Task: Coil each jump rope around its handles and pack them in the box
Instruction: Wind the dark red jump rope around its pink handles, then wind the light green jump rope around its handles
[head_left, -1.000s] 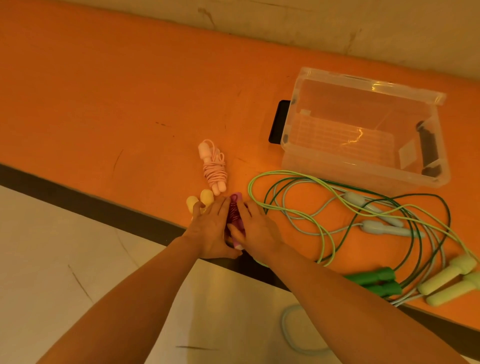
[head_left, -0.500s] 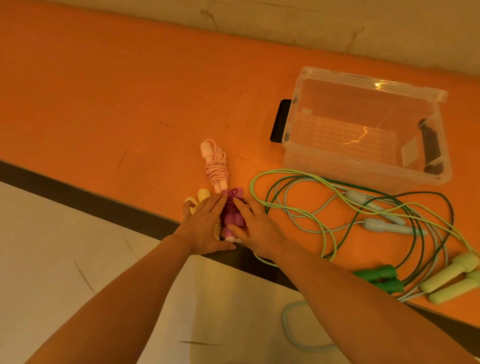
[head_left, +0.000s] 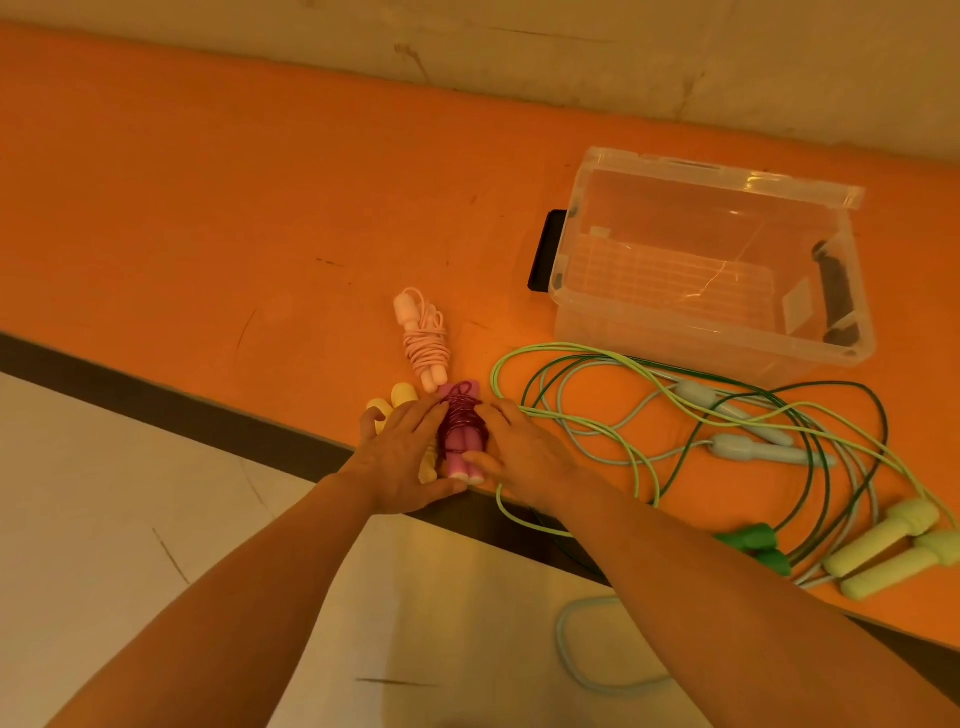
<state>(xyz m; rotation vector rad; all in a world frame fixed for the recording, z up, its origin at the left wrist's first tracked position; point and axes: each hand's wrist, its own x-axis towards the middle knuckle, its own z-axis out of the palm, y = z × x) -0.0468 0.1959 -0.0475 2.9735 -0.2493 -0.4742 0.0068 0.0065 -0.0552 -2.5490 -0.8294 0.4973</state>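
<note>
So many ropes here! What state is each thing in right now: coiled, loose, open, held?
Magenta rope: coiled around its handles, held between both hands.
Pale pink rope: coiled, lying on the table.
Yellow rope: mostly hidden under the left hand.
Green and blue ropes: loose, tangled together.
Clear box: open, no ropes inside.
Left hand: fingers straight, touching the magenta rope.
Right hand: the same, from the other side.

Yellow jump rope (head_left: 401, 396) mostly under the left hand (head_left: 402, 457); arms cut off below.

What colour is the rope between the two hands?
Dark magenta rope coiled around pink handles, clearest in the head view.
</note>
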